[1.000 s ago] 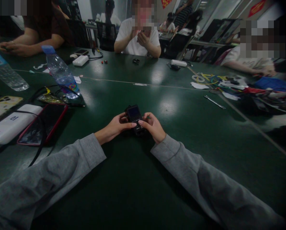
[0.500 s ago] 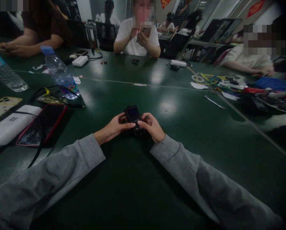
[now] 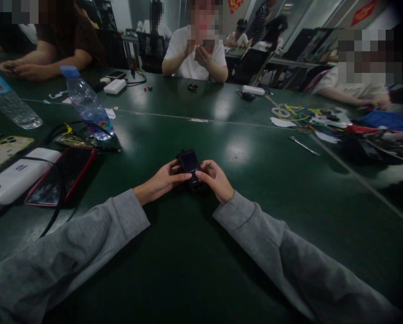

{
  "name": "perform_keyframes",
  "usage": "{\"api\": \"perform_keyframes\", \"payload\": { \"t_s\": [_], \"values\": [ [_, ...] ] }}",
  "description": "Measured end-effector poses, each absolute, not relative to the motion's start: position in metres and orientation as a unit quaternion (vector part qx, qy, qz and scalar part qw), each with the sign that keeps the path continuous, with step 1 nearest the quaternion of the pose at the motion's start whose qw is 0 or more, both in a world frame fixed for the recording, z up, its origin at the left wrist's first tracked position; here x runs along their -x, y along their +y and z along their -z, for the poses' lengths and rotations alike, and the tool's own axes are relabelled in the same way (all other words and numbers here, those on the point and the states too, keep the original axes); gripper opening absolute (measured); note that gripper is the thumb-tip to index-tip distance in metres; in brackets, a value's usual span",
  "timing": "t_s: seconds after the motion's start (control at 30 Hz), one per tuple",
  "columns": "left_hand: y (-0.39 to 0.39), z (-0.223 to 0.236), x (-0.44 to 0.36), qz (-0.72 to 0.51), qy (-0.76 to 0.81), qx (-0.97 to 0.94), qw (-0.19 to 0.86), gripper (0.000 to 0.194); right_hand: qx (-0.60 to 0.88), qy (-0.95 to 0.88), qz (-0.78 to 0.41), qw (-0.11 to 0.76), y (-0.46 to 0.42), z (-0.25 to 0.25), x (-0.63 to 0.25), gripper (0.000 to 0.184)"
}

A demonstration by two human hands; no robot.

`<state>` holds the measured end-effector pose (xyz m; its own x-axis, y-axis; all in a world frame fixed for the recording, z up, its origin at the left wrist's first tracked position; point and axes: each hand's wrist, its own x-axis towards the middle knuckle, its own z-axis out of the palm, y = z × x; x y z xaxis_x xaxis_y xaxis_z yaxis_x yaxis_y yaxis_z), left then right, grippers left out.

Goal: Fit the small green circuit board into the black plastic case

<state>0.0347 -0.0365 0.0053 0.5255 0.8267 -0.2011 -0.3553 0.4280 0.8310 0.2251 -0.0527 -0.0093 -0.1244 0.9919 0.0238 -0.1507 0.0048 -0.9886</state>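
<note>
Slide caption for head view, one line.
Left hand and right hand grip a black device, thumbs below its screen, at a green table.

Black boxy handheld device (image 3: 191, 165), dark screen (image 3: 189, 159). Smooth dark-green table (image 3: 187, 252). Plain grey fabric sleeves (image 3: 86, 236). Flat black rectangular phone (image 3: 71, 168), red edging. Cream rectangular phone case (image 3: 5, 153), yellowish blotches.

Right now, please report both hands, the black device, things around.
Left hand, right hand on black device, thumbs below dark screen. Red-edged phone off left, wrench off right, neither touching hands.

Both hands (image 3: 163, 181) (image 3: 219, 181) close together, half-curled
</note>
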Motion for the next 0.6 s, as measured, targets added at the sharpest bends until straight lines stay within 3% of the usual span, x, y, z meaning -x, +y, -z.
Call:
{"api": "perform_keyframes", "payload": {
  "t_s": [0.23, 0.6],
  "values": [
    [-0.029, 0.0001, -0.0307, -0.36, 0.299, -0.321, 0.824, 0.037, 0.436, -0.51, -0.56, 0.486, -0.0542, 0.0082, -0.2244, 0.046],
    [-0.0288, -0.0009, -0.0291, -0.333, 0.275, -0.313, 0.846, 0.04, 0.442, -0.527, -0.552, 0.471, -0.0566, 0.008, -0.223, 0.048]
  ]
}}
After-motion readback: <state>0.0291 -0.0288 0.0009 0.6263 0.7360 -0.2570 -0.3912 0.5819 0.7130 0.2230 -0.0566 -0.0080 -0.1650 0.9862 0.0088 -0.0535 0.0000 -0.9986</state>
